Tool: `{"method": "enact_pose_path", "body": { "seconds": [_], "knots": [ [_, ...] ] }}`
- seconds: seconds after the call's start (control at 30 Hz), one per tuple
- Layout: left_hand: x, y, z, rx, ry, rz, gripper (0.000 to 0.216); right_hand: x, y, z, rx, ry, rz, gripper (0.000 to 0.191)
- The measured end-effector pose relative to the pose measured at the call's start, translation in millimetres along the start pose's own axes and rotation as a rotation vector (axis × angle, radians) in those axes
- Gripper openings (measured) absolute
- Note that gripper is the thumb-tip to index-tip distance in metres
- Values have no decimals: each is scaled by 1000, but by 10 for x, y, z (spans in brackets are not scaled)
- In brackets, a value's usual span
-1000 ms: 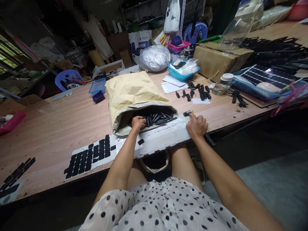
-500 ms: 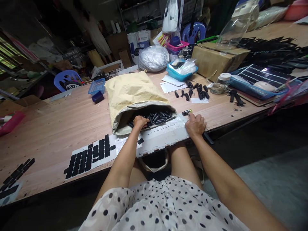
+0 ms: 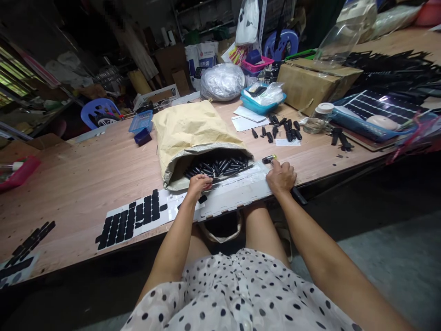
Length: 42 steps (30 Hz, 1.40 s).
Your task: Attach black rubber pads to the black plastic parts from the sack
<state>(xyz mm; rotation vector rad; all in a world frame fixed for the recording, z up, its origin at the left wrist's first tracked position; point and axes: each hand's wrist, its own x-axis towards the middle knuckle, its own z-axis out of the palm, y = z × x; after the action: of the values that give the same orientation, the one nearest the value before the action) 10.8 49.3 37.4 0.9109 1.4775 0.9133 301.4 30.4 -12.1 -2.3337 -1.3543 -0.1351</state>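
L. hand (image 3: pixel 200 185) at near lip of bag (image 3: pixel 196 124), fingertips drawn tog.; can't tell whether a part is held. R. hand (image 3: pixel 281 177), well apart from L., is clamped on hammer (image 3: pixel 268 160): head just far of fist, handle end projecting on near side. Bag lies flat, mouth facing near, w/ black parts (image 3: pixel 225 165) heaped inside. Board (image 3: pixel 241 191) lies in front, along near edge of table (image 3: pixel 86 179). Left of board: white sheet (image 3: pixel 149 229) w/ rows of black pads (image 3: pixel 119 226). Right of bag: loose parts (image 3: pixel 290 136) nr. paper (image 3: pixel 251 113). Farther out: blue basket (image 3: pixel 142 122) at far left of bag; teal tub (image 3: pixel 258 106), carton (image 3: pixel 306 89) & jar (image 3: pixel 322 109) at far right.
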Motion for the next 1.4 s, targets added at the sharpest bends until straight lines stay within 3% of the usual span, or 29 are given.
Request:
{"method": "enact_pose_path", "body": {
  "seconds": [0.1,0.23,0.37,0.67,1.4],
  "knots": [
    [-155,-194,-85,42,-18,49,25,4,-3,-12,-2,-15,7,42],
    [-279,-348,-109,268,-24,216,14,15,7,-22,-4,-29,10,42],
    [-331,-392,-118,517,-38,386,14,18,19,-16,1,-27,10,42],
    [-335,-460,-142,801,-25,557,19,5,21,-4,-8,-4,5,41],
    [-279,-501,-46,785,-54,576,18,15,59,-41,-6,-6,-5,41]
  ]
}}
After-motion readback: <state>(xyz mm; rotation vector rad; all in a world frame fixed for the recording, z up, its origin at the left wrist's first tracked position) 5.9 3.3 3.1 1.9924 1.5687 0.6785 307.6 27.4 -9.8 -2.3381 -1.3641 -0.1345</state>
